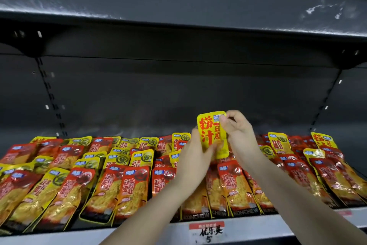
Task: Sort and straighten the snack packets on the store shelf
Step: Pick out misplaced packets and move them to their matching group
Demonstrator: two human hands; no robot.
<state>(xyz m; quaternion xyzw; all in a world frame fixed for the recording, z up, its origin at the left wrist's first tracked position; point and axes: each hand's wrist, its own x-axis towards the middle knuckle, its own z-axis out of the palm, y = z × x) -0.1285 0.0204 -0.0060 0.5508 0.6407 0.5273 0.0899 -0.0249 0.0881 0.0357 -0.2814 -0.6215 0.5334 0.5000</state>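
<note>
I have one small yellow packet (pixel 212 135) lifted clear of the pile, upright, above the middle of the shelf (pixel 139 232) and nearer its back wall than its front lip. My left hand (pixel 195 157) cups its lower left edge, thumb across the bottom of the face. My right hand (pixel 237 133) pinches its top right corner between thumb and forefinger. Both sets of fingers are closed narrow on the packet, not spread.

This yellow one does not match the red packets (pixel 230 185) lying directly beneath it, so I judge the step is sorting it out to its own kind. A similar yellow packet (pixel 322 140) stands at the back right corner of the shelf, and I think that is its group, though the blur there leaves the print hard to read.

To do this well I should keep the printed face toward me and the top seam up, carry it by the edges so the foil does not crease, and lift high enough not to drag across the leaning rows. On arrival, I would set its bottom edge down first, then lean it back at the same tilt as its neighbour. The yellow-and-green packets (pixel 121 157) mixed among the red at the left still need the same treatment.
</note>
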